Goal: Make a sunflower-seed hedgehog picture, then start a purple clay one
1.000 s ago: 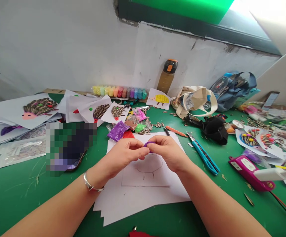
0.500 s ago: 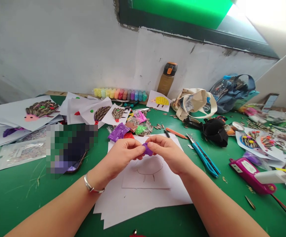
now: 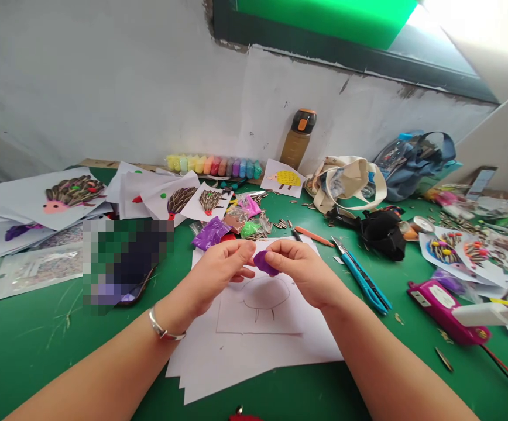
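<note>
From the head view, we see the piece of purple modelling clay [image 3: 265, 263] held in the air near the middle of the tabletop [image 3: 47, 356], above a pencil drawing [image 3: 265, 295] of a round body on short legs. The fingers of our right hand [image 3: 302, 272] close on the clay from the right, pinching it against the thumb. Our left hand [image 3: 221, 269] grips its other edge with the fingertips, so both hands are closed on the same soft, flattened piece. A silver bangle [image 3: 161, 328] sits on the left wrist.

Under the drawing lies a stack of white paper [image 3: 201, 371], with a torn purple clay packet [image 3: 210, 233] just past its far corner. A blue utility knife [image 3: 361, 280] lies just beyond the right hand, and sunflower seed shells [image 3: 280, 223] are scattered toward the far edge.

The main risk, we judge, is the grip: pinching too hard could tear the thin clay or leave it stuck to our fingers. If it slipped, it could land on the drawing and smear it. A careless sweep of the right forearm could also catch the knife or scatter the shells.
</note>
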### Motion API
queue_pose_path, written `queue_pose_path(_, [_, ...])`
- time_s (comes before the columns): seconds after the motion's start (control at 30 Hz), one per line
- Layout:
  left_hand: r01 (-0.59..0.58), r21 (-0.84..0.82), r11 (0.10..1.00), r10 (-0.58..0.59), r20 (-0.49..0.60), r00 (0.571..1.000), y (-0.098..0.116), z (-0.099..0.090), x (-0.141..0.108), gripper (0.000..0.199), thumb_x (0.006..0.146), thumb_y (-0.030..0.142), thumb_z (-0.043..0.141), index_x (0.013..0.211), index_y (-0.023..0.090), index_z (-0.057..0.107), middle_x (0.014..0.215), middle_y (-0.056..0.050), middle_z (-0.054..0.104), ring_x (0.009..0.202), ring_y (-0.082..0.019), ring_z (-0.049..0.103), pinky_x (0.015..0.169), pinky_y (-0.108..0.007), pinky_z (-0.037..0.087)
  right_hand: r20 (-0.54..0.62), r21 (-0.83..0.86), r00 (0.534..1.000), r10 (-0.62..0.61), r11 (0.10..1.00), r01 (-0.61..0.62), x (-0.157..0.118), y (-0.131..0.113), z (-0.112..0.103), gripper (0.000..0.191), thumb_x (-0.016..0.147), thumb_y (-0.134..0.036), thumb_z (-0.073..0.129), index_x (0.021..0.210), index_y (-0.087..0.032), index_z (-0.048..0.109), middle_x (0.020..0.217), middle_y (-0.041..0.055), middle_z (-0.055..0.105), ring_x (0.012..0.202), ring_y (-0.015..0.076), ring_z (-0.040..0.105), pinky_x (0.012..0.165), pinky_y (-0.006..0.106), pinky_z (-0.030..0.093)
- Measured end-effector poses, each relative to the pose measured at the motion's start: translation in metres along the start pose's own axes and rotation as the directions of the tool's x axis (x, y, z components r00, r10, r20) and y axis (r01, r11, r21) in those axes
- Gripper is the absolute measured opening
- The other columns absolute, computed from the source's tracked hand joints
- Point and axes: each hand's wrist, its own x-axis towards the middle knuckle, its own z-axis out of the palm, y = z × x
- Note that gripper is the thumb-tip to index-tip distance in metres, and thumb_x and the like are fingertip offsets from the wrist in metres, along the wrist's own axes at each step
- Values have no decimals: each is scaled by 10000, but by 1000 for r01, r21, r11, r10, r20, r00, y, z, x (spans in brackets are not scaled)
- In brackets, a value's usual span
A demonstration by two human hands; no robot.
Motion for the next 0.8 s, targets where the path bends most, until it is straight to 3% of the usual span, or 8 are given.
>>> queue_pose_path(0.13, [-64,39,997,61,68,996,1,1,-1,327,793,483,706,905,175,714,868,-40,691,812,-173,616,746,-297,468,79,26,997,5,1000,-7,-1,-1,0,208,822,-372,705,816,-169,664,764,4,618,724,127,531,710,290,422])
queue_pose_path(0.2, [-80,37,996,78,48,996,1,1,0,271,787,427,716,805,156,702,767,-24,656,747,-153,579,710,-284,453,85,35,996,20,999,-23,-1,-1,0,218,820,-371,711,911,-178,670,799,10,635,755,137,559,723,295,438])
queue_pose_path(0.3, [-63,-7,998,63,11,998,1,0,0,255,772,405,727,793,154,686,739,-10,632,732,-150,579,714,-291,458,43,38,998,50,998,-51,0,0,-2,305,818,-376,717,1065,-212,643,818,6,644,790,152,593,735,304,458])
queue_pose_path(0.5, [-34,-2,999,34,44,998,2,0,-1,296,776,457,713,792,163,686,775,-19,651,763,-168,619,737,-310,467,21,25,998,56,998,-57,0,1,-6,344,803,-343,722,1101,-214,608,749,-13,640,734,148,596,741,316,464])
queue_pose_path(0.6, [-22,0,1000,21,15,1000,3,1,-1,309,752,467,722,763,162,678,769,-21,651,748,-170,621,732,-312,475,-11,-13,998,56,998,-57,0,1,-5,343,780,-325,732,1077,-205,608,728,-13,642,730,157,600,744,327,460])
queue_pose_path(0.8, [-26,114,993,23,28,999,0,0,1,307,792,455,656,713,158,674,734,-34,656,759,-181,643,707,-300,488,-19,-207,999,-33,978,29,0,-1,-6,126,811,-294,638,820,-176,682,771,5,629,730,142,543,691,293,414])
